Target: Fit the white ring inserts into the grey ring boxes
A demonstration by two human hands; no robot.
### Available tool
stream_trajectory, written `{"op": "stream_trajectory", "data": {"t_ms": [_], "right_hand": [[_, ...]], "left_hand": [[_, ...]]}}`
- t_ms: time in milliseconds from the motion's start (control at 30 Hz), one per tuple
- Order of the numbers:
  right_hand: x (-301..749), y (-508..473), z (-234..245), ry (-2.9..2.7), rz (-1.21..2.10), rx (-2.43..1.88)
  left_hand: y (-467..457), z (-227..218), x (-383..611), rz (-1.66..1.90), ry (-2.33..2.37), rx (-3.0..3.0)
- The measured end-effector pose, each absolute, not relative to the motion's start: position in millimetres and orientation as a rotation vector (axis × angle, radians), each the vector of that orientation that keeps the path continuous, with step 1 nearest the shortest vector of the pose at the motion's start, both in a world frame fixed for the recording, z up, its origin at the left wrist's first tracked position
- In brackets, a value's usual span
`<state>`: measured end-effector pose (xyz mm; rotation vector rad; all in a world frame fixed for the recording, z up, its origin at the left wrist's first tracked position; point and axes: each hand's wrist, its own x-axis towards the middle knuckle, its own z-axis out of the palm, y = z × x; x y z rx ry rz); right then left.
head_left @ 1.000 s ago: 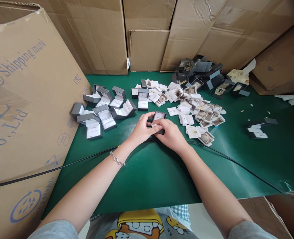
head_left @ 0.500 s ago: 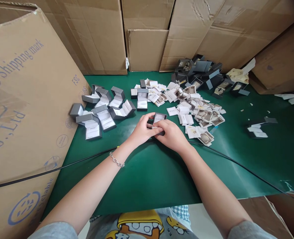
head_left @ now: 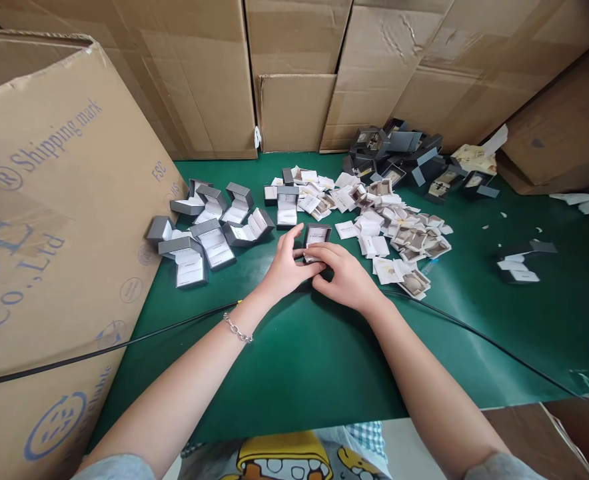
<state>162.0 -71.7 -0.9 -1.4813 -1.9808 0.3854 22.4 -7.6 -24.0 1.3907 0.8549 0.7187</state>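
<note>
A small grey jewelry box (head_left: 318,233) stands at mid-table with its lid raised and a printed white lining showing. My left hand (head_left: 288,268) holds its left side, thumb across the front and index finger lifted. From the right, my right hand (head_left: 344,275) curves over the lower half, its fingertips pressed on the inside. Those fingers hide most of the base. Just behind stands another open grey box (head_left: 287,205) with a white lining. Right of my hands spreads a heap of white paper cards and beige inserts (head_left: 399,220).
Several open grey boxes (head_left: 213,241) are grouped at left beside a large carton (head_left: 64,220). Dark boxes (head_left: 409,157) are piled at the back right. One open box (head_left: 519,267) lies far right. A black cable (head_left: 474,327) crosses the green table (head_left: 304,367). Cardboard walls (head_left: 294,113) close the back.
My left index finger has lifted from the box. My right thumb has moved down and away from its front, while the right fingers stay over the base. The view has tilted slightly up.
</note>
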Motion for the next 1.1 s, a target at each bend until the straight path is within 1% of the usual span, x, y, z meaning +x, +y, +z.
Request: {"op": "stream_trajectory", "data": {"t_ms": [100, 300, 367, 433, 600, 767, 900, 1100], "right_hand": [[167, -71, 0, -1.823, 0.464, -1.468], [172, -62, -7, -1.238, 0.466, -1.648], [172, -60, -10, -1.135, 0.484, -1.701], [171, -59, -12, -1.174, 0.516, -1.731], [162, -64, -8, -1.507, 0.515, -1.732], [154, -69, -3, -1.521, 0.642, -1.731], [153, -69, -3, -1.441, 0.697, -1.7], [153, -67, -2, -1.352, 0.727, -1.692]], "left_hand": [[-7, -27, 23, 0.729, 0.784, 1.373], [-8, -31, 24, 0.709, 0.769, 1.529], [-8, -32, 24, 0.722, 0.791, 1.573], [-8, -33, 24, 0.753, 0.808, 1.625], [-12, -33, 23, 0.942, 0.825, 1.906], [-16, -33, 20, 1.142, 0.778, 2.285], [-17, -33, 19, 1.16, 0.792, 2.445], [-16, -30, 19, 1.116, 0.825, 2.445]]}}
